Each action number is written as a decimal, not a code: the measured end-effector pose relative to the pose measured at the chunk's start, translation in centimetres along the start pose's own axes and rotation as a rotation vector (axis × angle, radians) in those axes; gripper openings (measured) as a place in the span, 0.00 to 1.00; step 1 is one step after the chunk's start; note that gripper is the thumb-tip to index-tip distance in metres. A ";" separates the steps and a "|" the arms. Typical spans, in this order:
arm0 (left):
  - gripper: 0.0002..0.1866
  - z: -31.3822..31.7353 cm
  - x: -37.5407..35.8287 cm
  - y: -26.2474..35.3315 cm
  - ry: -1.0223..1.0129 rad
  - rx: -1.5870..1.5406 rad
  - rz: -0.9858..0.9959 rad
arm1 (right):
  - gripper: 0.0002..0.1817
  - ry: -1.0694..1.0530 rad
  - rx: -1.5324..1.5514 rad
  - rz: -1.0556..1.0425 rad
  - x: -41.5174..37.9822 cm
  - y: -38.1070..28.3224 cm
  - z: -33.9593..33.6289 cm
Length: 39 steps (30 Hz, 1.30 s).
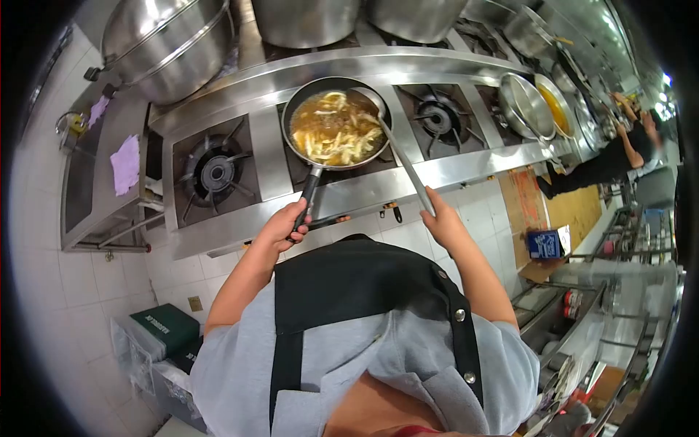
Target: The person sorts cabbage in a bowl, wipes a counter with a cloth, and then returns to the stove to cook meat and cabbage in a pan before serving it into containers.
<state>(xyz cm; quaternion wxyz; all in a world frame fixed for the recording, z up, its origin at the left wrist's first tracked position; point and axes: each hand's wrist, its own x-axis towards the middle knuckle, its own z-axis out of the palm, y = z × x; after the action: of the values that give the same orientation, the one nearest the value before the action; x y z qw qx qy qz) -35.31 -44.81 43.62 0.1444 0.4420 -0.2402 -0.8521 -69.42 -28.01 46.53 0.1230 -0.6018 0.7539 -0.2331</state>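
A dark frying pan [288, 138] sits on a stove burner, holding brown broth with pale strips [338, 135] in it. My left hand [280, 224] is closed around the pan's black handle [311, 191]. In my right hand [444, 218] is the long metal handle of a ladle [408, 166]; its bowl rests in the pan at the upper right, partly in the broth.
Bare burners flank the pan, one at left [217, 171] and one at right [437, 116]. Large steel pots [306, 22] stand behind. Metal bowls [526, 108] lie farther right. Another person [622, 156] stands at the stove's far right. A purple cloth [125, 164] hangs at left.
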 end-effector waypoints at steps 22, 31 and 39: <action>0.19 -0.5 0.5 0.0 -0.030 0.052 -0.001 | 0.35 -0.195 0.237 0.294 1.8 -7.1 -3.4; 0.14 -1.5 0.7 1.1 0.003 0.012 -0.027 | 0.35 -0.153 0.281 0.067 5.5 0.6 3.7; 0.13 -1.8 1.0 1.0 -0.003 0.034 -0.018 | 0.32 -0.486 1.234 0.544 4.7 -5.9 -0.5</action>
<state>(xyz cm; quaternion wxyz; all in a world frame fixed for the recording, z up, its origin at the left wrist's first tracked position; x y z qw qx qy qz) -34.35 -46.58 42.60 0.1288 0.4454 -0.2510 -0.8497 -65.83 -33.42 50.35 0.6592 -0.2479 0.5591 -0.4375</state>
